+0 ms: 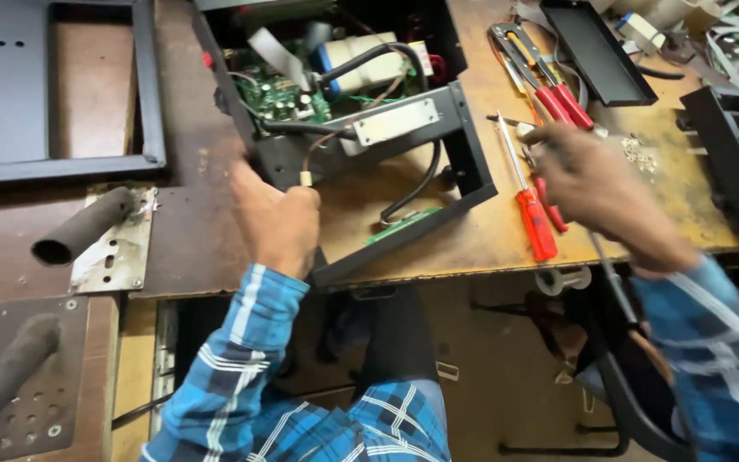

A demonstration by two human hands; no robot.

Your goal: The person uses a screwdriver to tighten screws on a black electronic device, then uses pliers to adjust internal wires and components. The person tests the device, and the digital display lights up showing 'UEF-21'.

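Head view: an opened black metal case point(438, 162) is seen lying on the brown desk point(506, 231), with a green circuit board point(280, 94) and a white cylinder with a blue end point(357, 60) exposed inside it. A grey bracket point(395, 121) is fixed across the black bar in the middle of the case.

The left hand point(275, 224) is placed at the near left corner of the case. Its grip is clenched on a thin brown wire point(308, 162), which is held just below its pale tip and rises toward the circuit board.

The right hand point(596, 192) is held above the desk, to the right of the case. Its fingers are curled around a thin dark tool shaft point(609, 274), although the picture is blurred there and the tool's kind cannot be told.

A red-handled screwdriver point(528, 201) lies on the desk between the case and the right hand. Red-handled pliers point(540, 77) lie further back, beside a black tray point(596, 51). A black frame point(62, 85) is seen at the far left, and two dark foam-covered handles point(83, 227) on metal plates are seen at the near left.
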